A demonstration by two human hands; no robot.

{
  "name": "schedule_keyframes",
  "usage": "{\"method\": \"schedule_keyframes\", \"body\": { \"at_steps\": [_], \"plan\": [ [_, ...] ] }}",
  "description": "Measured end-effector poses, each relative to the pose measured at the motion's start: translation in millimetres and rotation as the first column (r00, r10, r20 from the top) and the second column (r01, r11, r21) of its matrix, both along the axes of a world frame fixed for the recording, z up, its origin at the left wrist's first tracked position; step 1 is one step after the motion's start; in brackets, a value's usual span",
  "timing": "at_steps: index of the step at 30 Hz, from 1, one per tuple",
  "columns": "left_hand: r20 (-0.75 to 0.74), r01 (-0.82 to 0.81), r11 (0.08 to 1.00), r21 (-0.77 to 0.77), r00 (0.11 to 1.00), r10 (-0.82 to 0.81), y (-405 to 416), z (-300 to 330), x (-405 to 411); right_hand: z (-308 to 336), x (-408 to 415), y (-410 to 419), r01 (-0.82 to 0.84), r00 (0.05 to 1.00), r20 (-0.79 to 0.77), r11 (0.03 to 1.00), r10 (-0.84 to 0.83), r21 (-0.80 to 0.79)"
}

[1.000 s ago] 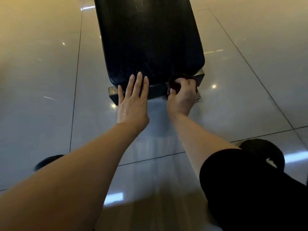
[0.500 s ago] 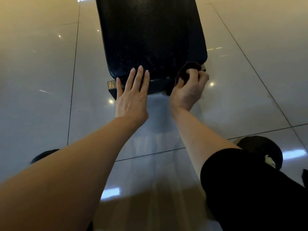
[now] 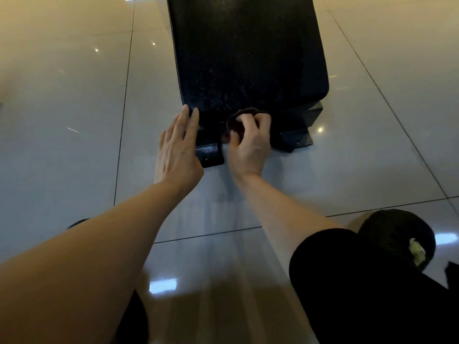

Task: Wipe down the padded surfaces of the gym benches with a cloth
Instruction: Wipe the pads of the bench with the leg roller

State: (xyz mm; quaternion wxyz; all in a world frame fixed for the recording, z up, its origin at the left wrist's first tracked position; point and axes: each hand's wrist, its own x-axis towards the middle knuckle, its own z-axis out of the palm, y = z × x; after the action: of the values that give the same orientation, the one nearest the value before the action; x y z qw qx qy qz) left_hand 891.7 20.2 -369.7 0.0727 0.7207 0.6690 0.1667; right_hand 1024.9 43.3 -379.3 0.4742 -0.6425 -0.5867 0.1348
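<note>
1. A black padded gym bench pad (image 3: pixel 248 53), rectangular with rounded near corners, runs from the top of the head view down toward the person; its surface is textured and faintly speckled with light.
2. Under the pad's near end sits a black metal base frame (image 3: pixel 295 135), with flat foot plates resting on the floor at the left and right.
3. The right hand (image 3: pixel 249 147) is at the pad's near edge, roughly at its middle. Its grip is closed: the fingers curl round a small, dark brown bunched cloth (image 3: pixel 239 120), which presses against the front edge of the pad.
4. The left hand (image 3: pixel 177 155) lies just left of the right one, well clear of the cloth. Its grip is wide, holding nothing: the fingers are straight and close together, and the fingertips (image 3: pixel 185 111) reach the pad's near left corner. Whether they actually touch the pad cannot be told.
5. Both forearms are bare and stretch forward from the bottom of the view.
6. A black-clothed knee (image 3: pixel 347 281) fills the lower right; beside it is a round black shoe (image 3: pixel 392 232) with a small pale patch on it.
7. The floor (image 3: pixel 62 120) is of large glossy pale grey tiles with dark grout lines, showing small bright reflections of ceiling lights.
</note>
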Motion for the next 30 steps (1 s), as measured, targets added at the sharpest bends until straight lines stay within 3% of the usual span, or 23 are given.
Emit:
{"method": "schedule_keyframes", "body": {
  "at_steps": [2, 5, 7, 12, 16, 20, 24, 28, 30],
  "plan": [
    [0.024, 0.013, 1.0, 0.001, 1.0, -0.013, 0.3, 0.2, -3.8, -2.9, -0.2, 0.8, 0.011, 0.999, -0.038, 1.0, -0.011, -0.001],
    [0.07, 0.029, 1.0, 0.008, 0.997, -0.03, 0.3, 1.8, -7.5, 1.7, 0.1, 5.3, 0.24, 0.955, -0.178, 0.971, -0.238, -0.011],
    [0.096, 0.041, 0.999, 0.007, 0.995, -0.042, -0.5, 3.2, -9.2, 5.3, -9.9, 5.1, 0.255, 0.944, -0.204, 0.966, -0.259, -0.046],
    [0.153, 0.068, 0.997, 0.021, 0.986, -0.071, -0.1, 9.0, -11.7, 3.7, -31.6, -15.7, -0.144, 0.989, 0.044, 0.988, 0.142, 0.052],
    [0.153, 0.03, 0.998, 0.046, 0.988, -0.037, 4.3, 12.8, -9.4, 21.0, -14.2, -1.6, 0.005, 0.985, 0.169, 0.98, -0.039, 0.198],
    [0.136, 0.031, 0.999, 0.043, 0.99, -0.037, 2.9, 14.0, 0.1, 14.5, 0.1, 11.6, -0.022, 0.936, 0.352, 0.992, -0.024, 0.128],
    [0.153, 0.018, 0.999, 0.037, 0.988, -0.024, -1.2, 13.9, 5.1, 5.9, 4.3, -7.4, -0.141, 0.928, 0.363, 0.982, 0.086, 0.128],
    [0.159, -0.025, 0.999, 0.023, 0.987, 0.021, -1.9, 13.3, 7.0, 24.1, 2.9, 16.9, 0.056, 0.947, 0.308, 0.99, -0.095, 0.131],
    [0.175, -0.045, 0.999, 0.013, 0.984, 0.042, -2.0, 12.3, 5.6, 26.3, -0.8, 20.9, 0.007, 0.94, 0.34, 0.996, -0.035, 0.084]
  ]
}}
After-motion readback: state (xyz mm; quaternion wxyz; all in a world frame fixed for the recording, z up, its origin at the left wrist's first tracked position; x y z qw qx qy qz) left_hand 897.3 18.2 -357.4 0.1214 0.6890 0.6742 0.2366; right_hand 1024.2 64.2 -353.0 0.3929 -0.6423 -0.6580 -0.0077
